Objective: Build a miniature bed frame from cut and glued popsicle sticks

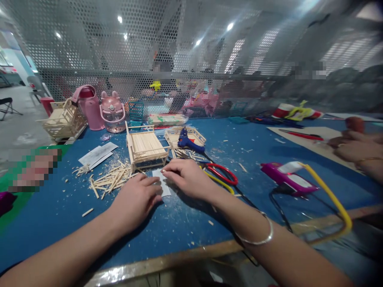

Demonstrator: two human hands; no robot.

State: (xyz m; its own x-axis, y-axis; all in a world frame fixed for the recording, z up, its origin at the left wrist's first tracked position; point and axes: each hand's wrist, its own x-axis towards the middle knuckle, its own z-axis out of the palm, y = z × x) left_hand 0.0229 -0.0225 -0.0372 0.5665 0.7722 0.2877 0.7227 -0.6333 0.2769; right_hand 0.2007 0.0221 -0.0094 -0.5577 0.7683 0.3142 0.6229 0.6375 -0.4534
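Note:
My left hand rests at the left edge of a small white paper, its fingers loosely bent and apart, holding nothing I can see. Over the paper's right side, my right hand has thumb and fingertips pinched together. Whatever lies in that pinch is too small to make out. Just beyond the hands stands a miniature bed-like frame of pale wooden sticks. A pile of short cut sticks lies left of it. Scissors with red and yellow handles are partly hidden behind my right hand.
A blue glue gun lies by a second stick frame. At the back left are a stick chair model, a pink tumbler and a clear bottle. A purple device with a yellow arm sits right, near another person's hand.

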